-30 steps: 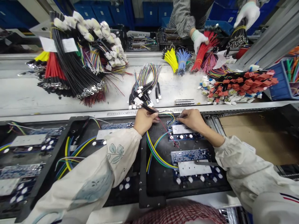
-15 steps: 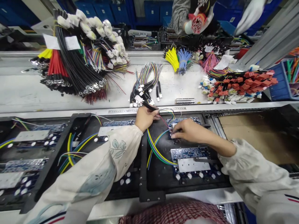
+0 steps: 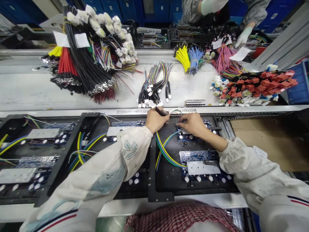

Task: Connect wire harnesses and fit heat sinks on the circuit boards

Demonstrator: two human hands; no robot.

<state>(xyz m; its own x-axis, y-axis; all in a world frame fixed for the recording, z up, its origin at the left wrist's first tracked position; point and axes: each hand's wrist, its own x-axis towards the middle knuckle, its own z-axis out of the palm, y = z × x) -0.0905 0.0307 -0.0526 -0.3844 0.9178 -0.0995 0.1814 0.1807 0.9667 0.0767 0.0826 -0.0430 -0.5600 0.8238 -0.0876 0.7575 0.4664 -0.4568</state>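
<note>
My left hand (image 3: pixel 157 120) is closed around the black-sleeved part of a wire harness (image 3: pixel 161 111) above the tray's back edge. The harness's thin coloured wires (image 3: pixel 175 111) arch over to my right hand (image 3: pixel 193 125). Its thumb and forefinger are pinched together on the wire ends at the left of the upper circuit board (image 3: pixel 184 137), which the hand partly covers. Nearer to me in the black tray (image 3: pixel 166 183) lies a second circuit board (image 3: pixel 196 157) with a silver plate (image 3: pixel 203 168). Thick yellow, blue and green wires (image 3: pixel 164 151) curve from the boards to the tray's left side.
Similar harnesses (image 3: pixel 154 85) lie on the white shelf (image 3: pixel 96 108) behind the tray. Bundles of black cables (image 3: pixel 84 61), yellow wires (image 3: pixel 182 58) and red connectors (image 3: pixel 263 85) stand around them. More trays extend left; cardboard (image 3: pixel 265 141) lies right. A co-worker's gloved hand (image 3: pixel 243 37) is at the back.
My right hand has moved up and back along the upper board, closer to my left hand. The whole view has shifted slightly. The co-worker's gloved hand has come down beside the pink wires.
</note>
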